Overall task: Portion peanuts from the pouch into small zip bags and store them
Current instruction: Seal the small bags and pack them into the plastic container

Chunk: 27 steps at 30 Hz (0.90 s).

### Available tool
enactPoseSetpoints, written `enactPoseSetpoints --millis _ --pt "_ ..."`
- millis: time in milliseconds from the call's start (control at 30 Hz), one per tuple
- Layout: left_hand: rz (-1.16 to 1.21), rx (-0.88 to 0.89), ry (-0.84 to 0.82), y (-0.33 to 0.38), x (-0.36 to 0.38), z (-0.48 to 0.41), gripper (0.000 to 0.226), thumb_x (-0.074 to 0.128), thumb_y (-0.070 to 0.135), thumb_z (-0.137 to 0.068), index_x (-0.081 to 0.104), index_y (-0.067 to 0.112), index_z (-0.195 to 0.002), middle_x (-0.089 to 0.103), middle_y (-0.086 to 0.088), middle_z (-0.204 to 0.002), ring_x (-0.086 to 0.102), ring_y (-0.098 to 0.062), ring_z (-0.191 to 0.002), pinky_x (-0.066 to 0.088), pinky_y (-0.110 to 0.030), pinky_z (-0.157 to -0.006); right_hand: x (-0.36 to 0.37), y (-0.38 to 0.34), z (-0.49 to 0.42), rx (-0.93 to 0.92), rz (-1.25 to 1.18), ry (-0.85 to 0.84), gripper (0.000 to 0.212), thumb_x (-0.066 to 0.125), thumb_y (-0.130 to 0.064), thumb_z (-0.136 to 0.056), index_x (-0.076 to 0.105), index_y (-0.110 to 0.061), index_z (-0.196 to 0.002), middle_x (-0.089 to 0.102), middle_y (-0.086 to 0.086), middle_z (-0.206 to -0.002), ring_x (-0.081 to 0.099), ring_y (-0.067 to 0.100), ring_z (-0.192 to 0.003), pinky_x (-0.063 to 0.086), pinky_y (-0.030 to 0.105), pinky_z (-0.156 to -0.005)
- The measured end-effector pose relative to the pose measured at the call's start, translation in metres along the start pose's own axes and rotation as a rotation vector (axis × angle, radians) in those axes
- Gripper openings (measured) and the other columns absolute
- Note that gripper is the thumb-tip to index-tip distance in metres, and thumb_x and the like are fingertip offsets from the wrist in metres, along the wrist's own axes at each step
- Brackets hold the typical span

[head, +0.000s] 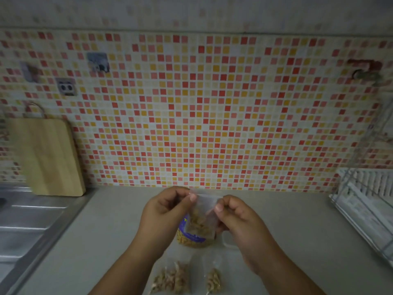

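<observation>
Above grey counter [102, 231], both hands pinch upright zip bag [201, 220], mouth upward.

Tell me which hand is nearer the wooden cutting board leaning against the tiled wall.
Left. The left hand pinches the small zip bag at its top left corner, on the side toward the cutting board. The right hand holds the bag's other corner, farther away.

bench [110, 226]: grey, plain | peanut pouch [191, 239] below the grips | two filled zip bags [170, 277] [213, 281] nearer the person | cutting board [47, 156] far left
</observation>
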<state>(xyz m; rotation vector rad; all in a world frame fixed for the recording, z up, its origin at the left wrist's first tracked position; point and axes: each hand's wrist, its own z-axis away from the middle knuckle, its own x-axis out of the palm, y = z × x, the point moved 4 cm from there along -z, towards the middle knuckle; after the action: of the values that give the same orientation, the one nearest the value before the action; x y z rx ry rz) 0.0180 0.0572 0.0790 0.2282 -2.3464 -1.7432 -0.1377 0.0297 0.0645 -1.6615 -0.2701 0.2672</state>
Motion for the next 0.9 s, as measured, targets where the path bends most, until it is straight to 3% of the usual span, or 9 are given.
enactPoseSetpoints --millis 33,100,167,233,333,500,600,767,900 --pt "-0.001 0.025 0.007 0.007 0.0 0.0 0.009 0.064 0.005 -0.081 0.069 0.001 -0.074 0.066 -0.001 -0.063 0.06 -0.01 -0.061 0.051 -0.018 -0.06 -0.002 -0.009 0.002 -0.041 0.042 0.027 0.001 0.063 -0.027 -0.08 0.062 -0.026 -0.079 0.065 -0.001 -0.078 0.057 0.013 -0.069 0.05 0.032 -0.072" --pt "-0.003 0.067 0.0 0.018 0.002 0.002 0.009 0.066 0.007 -0.078 0.071 0.005 -0.071 0.068 -0.004 -0.064 0.062 -0.011 -0.062 0.051 -0.019 -0.06 -0.006 -0.022 0.005 -0.141 0.17 0.07 0.017 0.068 -0.031 -0.073 0.063 -0.037 -0.089 0.066 -0.009 -0.088 0.057 0.006 -0.071 0.05 0.023 -0.074" --pt "-0.02 0.101 -0.037 0.026 0.007 0.006 0.008 0.067 0.015 -0.073 0.074 0.011 -0.071 0.072 -0.006 -0.069 0.064 -0.012 -0.065 0.052 -0.019 -0.061 -0.006 -0.037 0.007 -0.223 0.332 0.073 0.02 0.072 -0.029 -0.078 0.064 -0.044 -0.088 0.065 -0.018 -0.094 0.056 -0.002 -0.079 0.047 0.011 -0.072" --pt "-0.071 0.133 -0.072 0.03 0.011 0.009 0.01 0.068 0.019 -0.072 0.075 0.013 -0.074 0.073 -0.007 -0.073 0.066 -0.014 -0.068 0.051 -0.019 -0.062 -0.004 -0.049 0.008 -0.302 0.529 0.079 0.013 0.069 -0.028 -0.082 0.064 -0.04 -0.085 0.064 -0.02 -0.092 0.055 -0.002 -0.092 0.044 0.011 -0.075" --pt "-0.193 0.215 -0.07 0.035 0.013 0.012 0.008 0.074 0.028 -0.076 0.075 0.02 -0.077 0.073 -0.001 -0.074 0.065 -0.012 -0.069 0.05 -0.019 -0.063 -0.003 -0.058 0.008 -0.359 0.681 0.106 0.007 0.066 -0.028 -0.084 0.064 -0.034 -0.081 0.059 -0.023 -0.081 0.049 -0.001 -0.091 0.036 0.014 -0.073" --pt "-0.369 0.328 -0.029 0.038 0.013 0.016 0.017 0.06 0.039 -0.075 0.073 0.027 -0.08 0.071 0.01 -0.075 0.065 -0.011 -0.074 0.05 -0.019 -0.064 -0.001 -0.062 0.01 -0.321 0.621 0.107 0.026 0.07 -0.022 -0.081 0.055 -0.036 -0.065 0.057 -0.017 -0.075 0.051 0.004 -0.088 0.04 0.017 -0.074" --pt "-0.384 0.346 -0.016 0.038 0.012 0.017 0.016 0.06 0.038 -0.076 0.072 0.028 -0.08 0.071 0.011 -0.076 0.065 -0.011 -0.075 0.051 -0.021 -0.065 -0.001 -0.059 0.007 -0.22 0.512 0.041 0.016 0.07 -0.022 -0.08 0.062 -0.028 -0.067 0.061 -0.017 -0.07 0.055 0.004 -0.077 0.046 0.023 -0.073" --pt "-0.378 0.313 -0.007 0.037 0.01 0.015 0.009 0.066 0.027 -0.077 0.074 0.03 -0.081 0.073 0.013 -0.08 0.066 -0.007 -0.08 0.051 -0.017 -0.068 -0.002 -0.061 0.006 -0.16 0.404 0.009 0.012 0.067 -0.021 -0.084 0.068 -0.023 -0.072 0.062 -0.021 -0.064 0.054 -0.005 -0.062 0.041 0.013 -0.063" --pt "-0.303 0.277 0.006 0.038 0.011 0.015 0.011 0.066 0.036 -0.075 0.074 0.03 -0.08 0.073 0.007 -0.079 0.066 -0.011 -0.078 0.052 -0.022 -0.068 0.001 -0.069 0.007 -0.243 0.493 0.04 0.015 0.066 -0.018 -0.085 0.065 -0.024 -0.07 0.06 -0.025 -0.065 0.052 -0.007 -0.064 0.04 0.007 -0.06"
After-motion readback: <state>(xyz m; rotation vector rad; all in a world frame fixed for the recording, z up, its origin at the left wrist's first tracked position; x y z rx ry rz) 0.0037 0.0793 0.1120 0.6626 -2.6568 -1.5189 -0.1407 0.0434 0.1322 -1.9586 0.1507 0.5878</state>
